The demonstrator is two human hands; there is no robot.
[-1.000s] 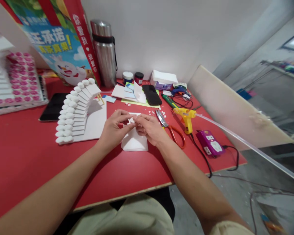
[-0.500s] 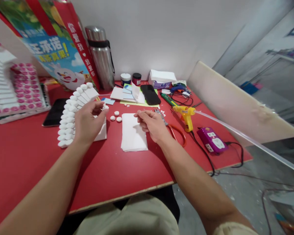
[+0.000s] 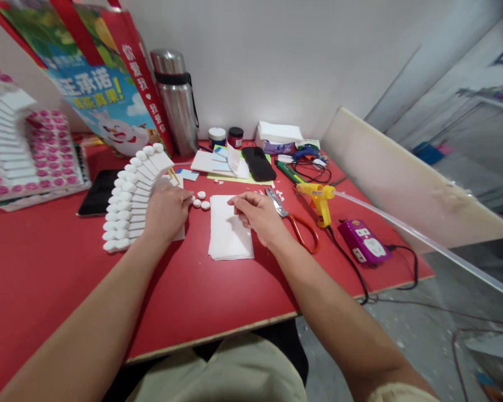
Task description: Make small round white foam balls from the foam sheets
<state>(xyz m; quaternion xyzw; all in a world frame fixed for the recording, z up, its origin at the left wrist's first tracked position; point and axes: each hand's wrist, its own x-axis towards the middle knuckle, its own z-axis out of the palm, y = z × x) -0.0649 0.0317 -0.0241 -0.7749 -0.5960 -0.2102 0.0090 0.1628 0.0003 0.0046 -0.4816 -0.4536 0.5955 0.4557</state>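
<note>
My left hand [image 3: 166, 212] rests low on the red table [image 3: 218, 301], its back toward me and its fingers curled together. Its fingertips point at three small white discs [image 3: 201, 201] lying just to its right. What the fingers hold is hidden. Behind this hand stands a white foam staircase model [image 3: 129, 192] edged with white discs. My right hand [image 3: 260, 216] hovers over the right edge of a stack of white foam sheets [image 3: 228, 234]. Its thumb and forefinger are pinched together, and I cannot make out anything between them.
Red-handled scissors [image 3: 295, 223], a yellow glue gun [image 3: 319, 201] and a purple power strip [image 3: 364, 243] with cables lie right of my right hand. A steel flask [image 3: 176, 103], two small jars, papers and a black case [image 3: 257, 162] stand behind. A black phone [image 3: 96, 192] and a pink-dotted model [image 3: 37, 151] sit at the left.
My hands, together over the foam sheets a second ago, have parted. The left hand swung left, rose with a small white disc, then dropped to the table beside the loose discs.
</note>
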